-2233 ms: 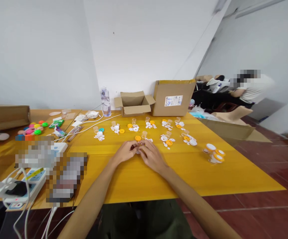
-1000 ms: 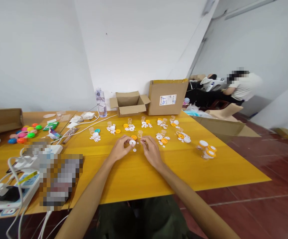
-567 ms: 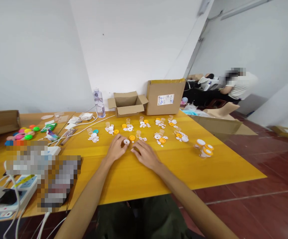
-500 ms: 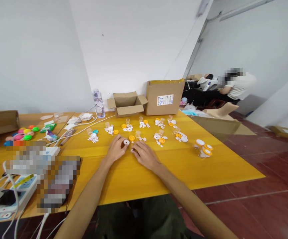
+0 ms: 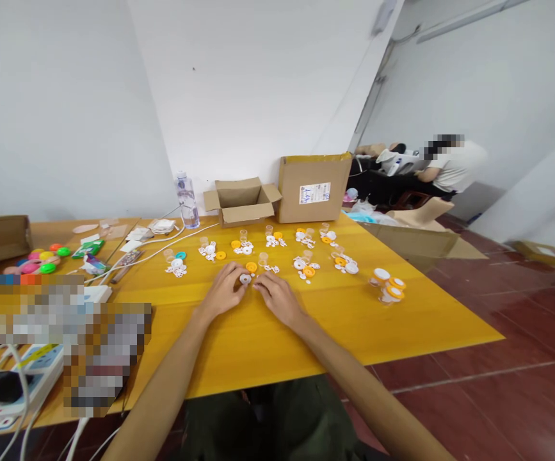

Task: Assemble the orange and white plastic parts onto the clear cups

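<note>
Wearer, own body. Left hand [image 5: 224, 291] and right hand [image 5: 280, 298] both bare: slender fingers, smooth backs; nails too small to make out. Left forearm [image 5: 174, 362], towards 7 o'clock — slim, uncovered, plain skin as far as it shows. Right forearm [image 5: 358, 371], towards 5 o'clock — same build, bare along its visible length, widening gently away from the wrist. Lap at 6 o'clock: loose dark green cloth [image 5: 310, 416], olive in the lighter patches, near-black down the middle, soft folds. Cut of garment unclear in the shadow; fine detail lost.
</note>
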